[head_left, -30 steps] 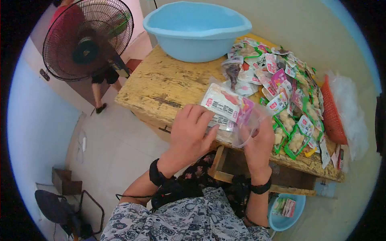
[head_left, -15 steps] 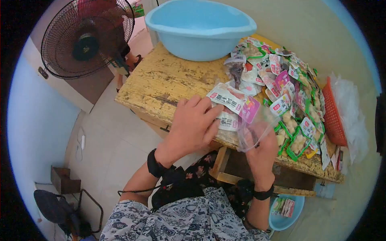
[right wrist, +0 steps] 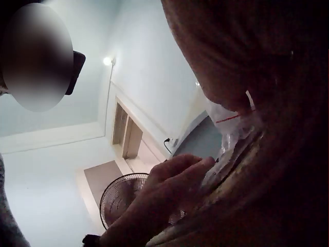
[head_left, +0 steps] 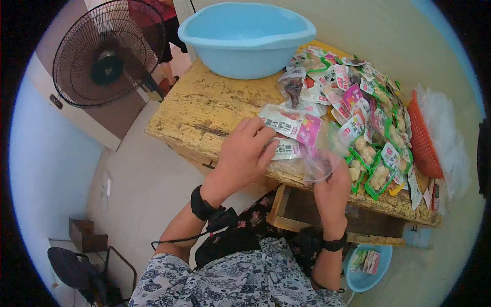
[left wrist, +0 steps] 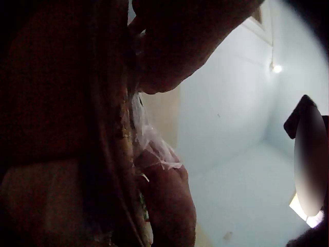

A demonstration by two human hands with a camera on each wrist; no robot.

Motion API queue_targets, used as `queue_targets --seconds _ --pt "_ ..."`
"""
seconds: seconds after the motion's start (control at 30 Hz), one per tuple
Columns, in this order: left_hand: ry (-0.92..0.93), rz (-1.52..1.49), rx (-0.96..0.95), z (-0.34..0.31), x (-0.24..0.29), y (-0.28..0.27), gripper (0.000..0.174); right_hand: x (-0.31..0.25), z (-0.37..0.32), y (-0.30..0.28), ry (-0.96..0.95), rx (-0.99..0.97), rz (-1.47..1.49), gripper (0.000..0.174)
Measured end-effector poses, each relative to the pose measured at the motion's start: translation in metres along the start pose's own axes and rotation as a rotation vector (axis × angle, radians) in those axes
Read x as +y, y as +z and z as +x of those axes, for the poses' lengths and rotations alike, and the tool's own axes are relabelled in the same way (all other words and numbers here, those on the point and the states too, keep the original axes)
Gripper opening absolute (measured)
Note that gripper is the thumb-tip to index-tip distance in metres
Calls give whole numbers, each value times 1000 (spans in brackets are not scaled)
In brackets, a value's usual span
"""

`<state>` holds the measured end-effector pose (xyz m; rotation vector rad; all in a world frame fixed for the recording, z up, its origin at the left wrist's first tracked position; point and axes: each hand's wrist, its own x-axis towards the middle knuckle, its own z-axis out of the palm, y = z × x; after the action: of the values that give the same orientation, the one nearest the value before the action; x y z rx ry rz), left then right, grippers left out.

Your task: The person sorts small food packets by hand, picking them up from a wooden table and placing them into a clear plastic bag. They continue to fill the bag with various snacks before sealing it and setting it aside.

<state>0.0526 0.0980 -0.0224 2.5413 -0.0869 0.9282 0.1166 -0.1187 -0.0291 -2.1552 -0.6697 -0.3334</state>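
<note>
Watching feed: left hand (head_left: 244,153) curled round stacked snack packets (head_left: 289,125), right hand (head_left: 332,187) pinched clear bag (head_left: 322,158) mouth, both on person's side of blue basin (head_left: 245,38). I reckoned best way: hold mouth wide, feed stack flat, no snagging corners.

My head view is bright and even, but the fisheye bends everything far from the blue basin (head_left: 245,56). Both wrist views are dim. The left hand (left wrist: 175,46) and right hand (right wrist: 247,56) are dark blurs, and a lamp (right wrist: 107,60) glares.
</note>
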Motion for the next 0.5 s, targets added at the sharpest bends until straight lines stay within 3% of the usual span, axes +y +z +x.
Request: queue_targets --seconds 0.1,0.2,0.4,0.5 --pt "-23 13 -18 9 0 -2 23 -1 7 2 -61 17 9 21" --pt "10 -14 -53 23 3 -9 29 6 8 13 113 75 305 16" --pt "57 108 -132 35 7 -6 35 6 5 5 180 -77 408 7" --pt "-4 149 -151 33 4 1 35 -5 0 -5 138 -192 483 16"
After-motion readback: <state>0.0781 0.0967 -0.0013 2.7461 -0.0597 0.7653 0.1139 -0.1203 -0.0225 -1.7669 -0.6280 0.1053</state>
